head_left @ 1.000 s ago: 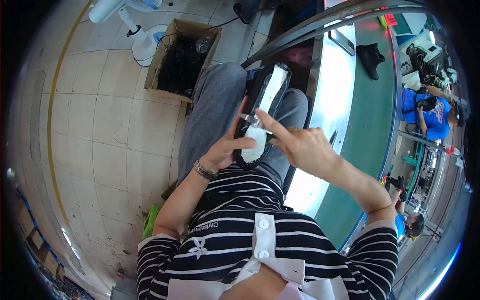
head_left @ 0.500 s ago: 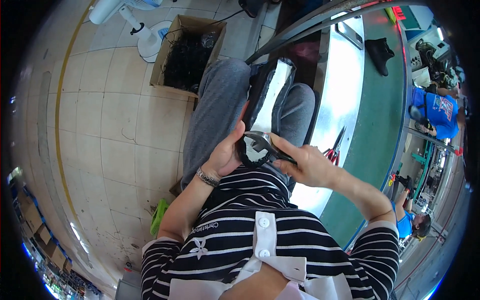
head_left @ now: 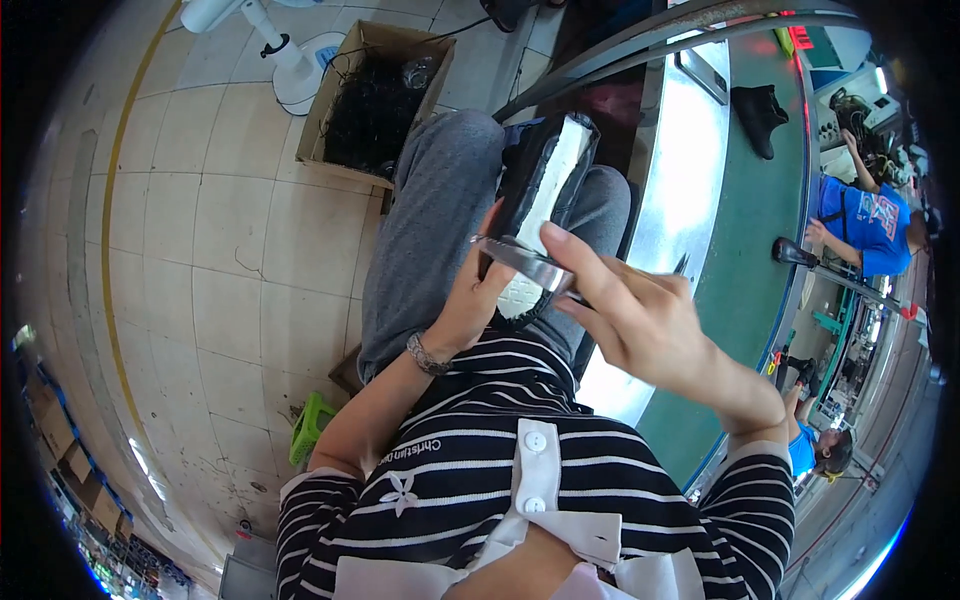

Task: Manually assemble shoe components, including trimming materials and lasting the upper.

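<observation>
**Metal hand tool [head_left: 525, 262] held across an upturned black shoe [head_left: 553, 190]**

Containers: A cardboard box [head_left: 315, 136] stands on the tiled floor [head_left: 235, 220], just beside the left knee. It contains a tangled black mass [head_left: 370, 115]. A clear, crumpled item [head_left: 416, 72] lies on the mass, toward the box's far right corner.

Orientation: The black shoe is on the lap, to the left of the bench [head_left: 740, 230] and its metal edge strip [head_left: 685, 150]. The white sole faces up. The long axis runs outward from the waist and leans right. The rounded end with the gathered rim points toward the torso; the opposite end lies between the knees.

Fingers: The left hand [head_left: 465, 305] grips the left side of the shoe near its rounded end; its fingertips are partly hidden. The fingers of the right hand [head_left: 645, 315] are curled around the metal hand tool, with the index finger extended over the sole. The tool crosses the shoe's width, its tip near the left hand. Contact between tool and sole cannot be determined.

Bench: A black boot [head_left: 760, 120] lies toward the far end of the green surface.
</observation>
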`<state>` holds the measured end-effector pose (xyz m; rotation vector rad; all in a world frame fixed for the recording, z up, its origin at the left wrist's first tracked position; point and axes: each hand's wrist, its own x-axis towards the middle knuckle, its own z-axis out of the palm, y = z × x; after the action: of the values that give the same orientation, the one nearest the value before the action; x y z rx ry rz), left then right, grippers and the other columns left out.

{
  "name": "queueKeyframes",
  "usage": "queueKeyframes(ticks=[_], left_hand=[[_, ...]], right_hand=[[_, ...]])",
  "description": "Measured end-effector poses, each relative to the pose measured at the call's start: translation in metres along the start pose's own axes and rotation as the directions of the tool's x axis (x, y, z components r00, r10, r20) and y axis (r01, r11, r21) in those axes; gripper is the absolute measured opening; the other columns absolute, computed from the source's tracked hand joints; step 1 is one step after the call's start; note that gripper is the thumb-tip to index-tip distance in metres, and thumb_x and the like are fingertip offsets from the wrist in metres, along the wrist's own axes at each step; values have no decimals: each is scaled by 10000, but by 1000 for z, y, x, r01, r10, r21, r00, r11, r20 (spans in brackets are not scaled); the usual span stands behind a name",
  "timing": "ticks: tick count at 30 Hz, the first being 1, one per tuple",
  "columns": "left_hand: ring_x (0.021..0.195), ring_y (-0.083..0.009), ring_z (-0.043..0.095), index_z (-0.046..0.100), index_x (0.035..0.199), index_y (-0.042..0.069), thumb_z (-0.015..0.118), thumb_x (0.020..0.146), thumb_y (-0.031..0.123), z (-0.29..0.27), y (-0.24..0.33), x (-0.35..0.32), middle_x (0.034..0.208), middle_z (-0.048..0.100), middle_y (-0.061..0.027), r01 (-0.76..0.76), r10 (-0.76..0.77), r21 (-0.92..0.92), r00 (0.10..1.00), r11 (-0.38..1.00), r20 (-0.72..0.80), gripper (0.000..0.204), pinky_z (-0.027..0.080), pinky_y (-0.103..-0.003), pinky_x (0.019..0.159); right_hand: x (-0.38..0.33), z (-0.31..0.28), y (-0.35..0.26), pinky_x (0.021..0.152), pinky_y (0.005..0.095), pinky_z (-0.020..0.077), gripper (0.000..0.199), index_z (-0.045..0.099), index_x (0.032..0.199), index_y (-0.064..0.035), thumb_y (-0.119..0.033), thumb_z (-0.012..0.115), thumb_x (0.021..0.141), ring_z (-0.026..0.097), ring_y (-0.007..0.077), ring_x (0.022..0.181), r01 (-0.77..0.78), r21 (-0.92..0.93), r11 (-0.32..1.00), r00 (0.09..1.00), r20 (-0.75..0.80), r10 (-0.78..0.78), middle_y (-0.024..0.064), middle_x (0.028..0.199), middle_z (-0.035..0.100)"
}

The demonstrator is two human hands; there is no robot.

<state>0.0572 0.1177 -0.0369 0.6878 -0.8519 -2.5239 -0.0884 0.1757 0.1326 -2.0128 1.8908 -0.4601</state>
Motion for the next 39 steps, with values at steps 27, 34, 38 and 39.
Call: queueKeyframes(ticks=[27,34,38,39], left_hand=[[1410,-235,299,110,1549,158,440,997,468,-1,20,-4,1563,223,-120,179,-149,-157,971,971,186,713,286,-386,1139],[1420,-243,270,188,1530,87,421,1020,392,-6,-5,-3,1558,220,-144,-136,131,203,991,970,38,638,242,-369,1153],[1419,-264,267,123,1535,79,573,948,251,-14,-17,1,1554,210,-154,-170,143,301,984,938,109,759,249,-384,1153],[1419,-265,265,91,1539,84,659,897,211,-10,-11,0,1556,197,-156,-108,75,277,989,955,126,867,250,-389,1153]], right_hand=[[-31,20,12,565,316,569,882,385,1414,-495,52,593,753,619,196,773,47,-430,902,951,297,92,130,935,571],[-4,-30,-15,474,324,521,818,347,1491,-256,47,588,770,631,219,582,-23,-159,987,906,413,87,89,746,606],[2,-2,-8,409,324,494,830,216,1532,-279,-26,585,833,628,201,523,-3,-132,991,952,305,43,121,762,632],[0,12,-1,395,328,487,827,190,1538,-280,-32,570,847,616,201,490,-29,-265,964,915,381,132,124,753,634]])
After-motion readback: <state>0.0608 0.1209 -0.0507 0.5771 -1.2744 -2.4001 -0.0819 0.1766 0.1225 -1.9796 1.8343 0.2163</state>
